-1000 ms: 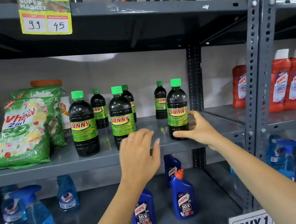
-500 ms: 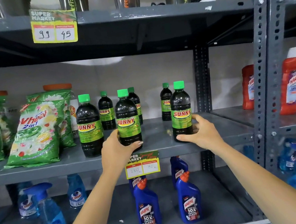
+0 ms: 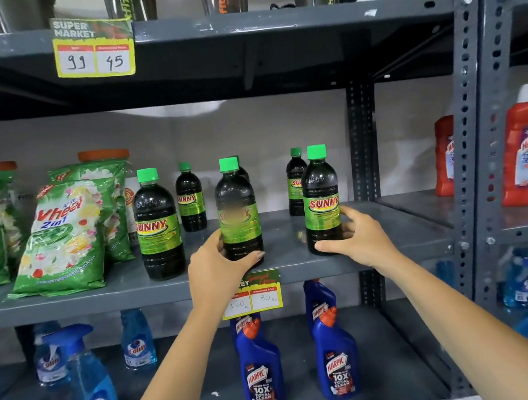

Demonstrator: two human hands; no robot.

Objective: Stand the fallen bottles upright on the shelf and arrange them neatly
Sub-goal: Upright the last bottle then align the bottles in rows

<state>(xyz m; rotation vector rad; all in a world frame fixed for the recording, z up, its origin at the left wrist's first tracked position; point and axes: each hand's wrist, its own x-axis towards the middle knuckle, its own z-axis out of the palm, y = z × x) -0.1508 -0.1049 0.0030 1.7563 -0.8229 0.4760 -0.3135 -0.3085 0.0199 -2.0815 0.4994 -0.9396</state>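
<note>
Two hands closed on upright bottles: left hand (image 3: 217,262) on the middle bottle (image 3: 238,212), right hand (image 3: 355,239) on the right bottle (image 3: 321,200); sliding either by its base risks toppling it.

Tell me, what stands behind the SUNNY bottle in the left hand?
Behind the middle SUNNY bottle, gripped by the left hand, another green-capped bottle peeks out at its right shoulder. Its body and label are covered.
</note>
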